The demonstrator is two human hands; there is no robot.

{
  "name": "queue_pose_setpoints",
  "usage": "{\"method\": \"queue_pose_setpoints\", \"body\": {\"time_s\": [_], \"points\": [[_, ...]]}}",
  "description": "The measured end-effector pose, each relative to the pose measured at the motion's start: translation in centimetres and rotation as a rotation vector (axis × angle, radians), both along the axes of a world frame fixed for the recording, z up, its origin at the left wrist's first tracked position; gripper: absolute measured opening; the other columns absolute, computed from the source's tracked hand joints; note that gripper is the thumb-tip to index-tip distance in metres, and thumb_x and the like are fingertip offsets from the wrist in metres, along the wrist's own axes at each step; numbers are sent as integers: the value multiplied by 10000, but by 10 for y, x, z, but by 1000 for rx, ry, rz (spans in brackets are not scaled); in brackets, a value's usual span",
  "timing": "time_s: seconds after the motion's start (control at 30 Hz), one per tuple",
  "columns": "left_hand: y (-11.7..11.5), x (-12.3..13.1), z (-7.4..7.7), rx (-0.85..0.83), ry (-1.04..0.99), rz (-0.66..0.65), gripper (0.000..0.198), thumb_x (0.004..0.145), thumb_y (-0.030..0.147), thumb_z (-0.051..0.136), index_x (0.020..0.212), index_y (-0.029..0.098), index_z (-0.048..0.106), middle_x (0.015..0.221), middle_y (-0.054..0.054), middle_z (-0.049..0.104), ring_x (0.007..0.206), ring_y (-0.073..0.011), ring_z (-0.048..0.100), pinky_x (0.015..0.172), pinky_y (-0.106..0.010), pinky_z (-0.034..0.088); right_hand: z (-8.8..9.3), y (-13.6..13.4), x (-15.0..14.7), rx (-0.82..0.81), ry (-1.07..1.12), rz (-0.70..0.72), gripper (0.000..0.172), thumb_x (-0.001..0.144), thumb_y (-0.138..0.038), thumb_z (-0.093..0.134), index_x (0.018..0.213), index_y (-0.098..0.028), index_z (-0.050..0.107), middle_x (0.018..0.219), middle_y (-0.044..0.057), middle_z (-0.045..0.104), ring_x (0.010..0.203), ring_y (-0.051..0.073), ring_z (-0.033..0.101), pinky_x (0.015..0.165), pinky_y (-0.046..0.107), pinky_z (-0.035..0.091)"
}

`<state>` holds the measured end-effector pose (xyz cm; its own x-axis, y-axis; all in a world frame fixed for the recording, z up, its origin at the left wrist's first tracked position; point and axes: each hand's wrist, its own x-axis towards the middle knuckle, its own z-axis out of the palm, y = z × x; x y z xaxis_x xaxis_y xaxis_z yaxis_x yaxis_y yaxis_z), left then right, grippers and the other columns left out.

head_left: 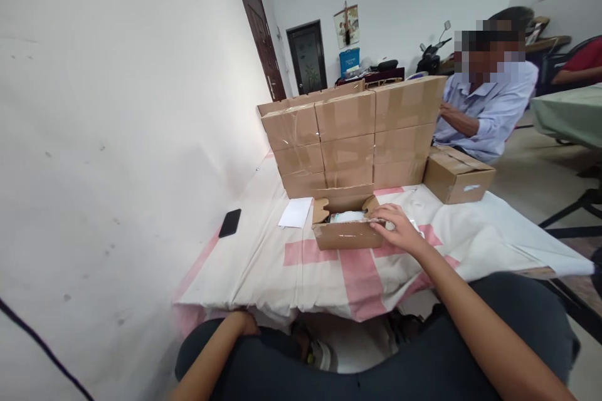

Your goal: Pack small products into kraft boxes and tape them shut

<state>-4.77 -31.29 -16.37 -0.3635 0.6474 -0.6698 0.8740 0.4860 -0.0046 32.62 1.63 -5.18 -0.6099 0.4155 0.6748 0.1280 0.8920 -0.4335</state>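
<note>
A small cardboard box (348,237) stands open on the cloth-covered table, its side flaps raised. Inside lies something white with coloured print (348,216), only partly visible. My right hand (396,227) grips the box's near right rim, thumb on the outer side and fingers over the edge. Down at the table's front edge, my left hand (244,324) rests on my left thigh, apart from the box; its fingers are mostly hidden.
Behind the open box stands a stack of taped cardboard boxes (348,138). Another closed box (458,174) is at the right. White paper (295,212) and a black phone (230,223) lie to the left. A person in a light shirt (498,109) sits beyond the table.
</note>
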Motion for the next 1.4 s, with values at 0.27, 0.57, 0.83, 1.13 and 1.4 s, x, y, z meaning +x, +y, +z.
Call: {"method": "queue_pose_setpoints", "body": {"time_s": [0.27, 0.57, 0.83, 1.13, 1.4], "points": [[16, 87, 69, -30, -410, -252, 321, 851, 515, 579, 1013, 332, 787, 961, 20, 791, 959, -277, 737, 828, -370, 557, -5, -7, 14, -190, 120, 179, 201, 974, -342, 563, 940, -224, 722, 948, 92, 736, 939, 246, 681, 848, 413, 547], [150, 86, 160, 1137, -584, -139, 253, 797, 428, 627, 955, 231, 651, 965, -47, 680, 953, -218, 620, 916, -348, 497, -9, -20, -3, -214, 233, -200, 200, 944, -398, 574, 913, -215, 647, 977, 91, 645, 954, 247, 619, 777, 369, 535], [157, 79, 79, 1393, -620, 66, 339, 825, 365, 649, 1122, 224, 570, 1033, -54, 649, 979, -214, 614, 891, -372, 492, -30, -19, -12, -289, 251, -245, 215, 921, -377, 594, 1089, -258, 653, 1182, 95, 625, 1165, 277, 570, 963, 453, 478], [153, 83, 59, 1404, -584, -178, 638, 911, 406, 632, 1490, 321, 377, 1443, -111, 440, 1304, -269, 483, 1058, -438, 455, -33, -15, -15, -396, 280, -150, 308, 911, -371, 579, 1202, -286, 633, 1492, 87, 456, 1422, 290, 404, 1176, 502, 328], [154, 79, 63, 1479, -456, -305, 316, 939, 371, 611, 1240, 278, 612, 1363, -105, 441, 1285, -260, 499, 1139, -472, 409, -45, -8, -17, -567, 338, -22, 633, 918, -343, 570, 1523, -353, 384, 1638, -6, 324, 1521, 241, 268, 1272, 484, 166]]}}
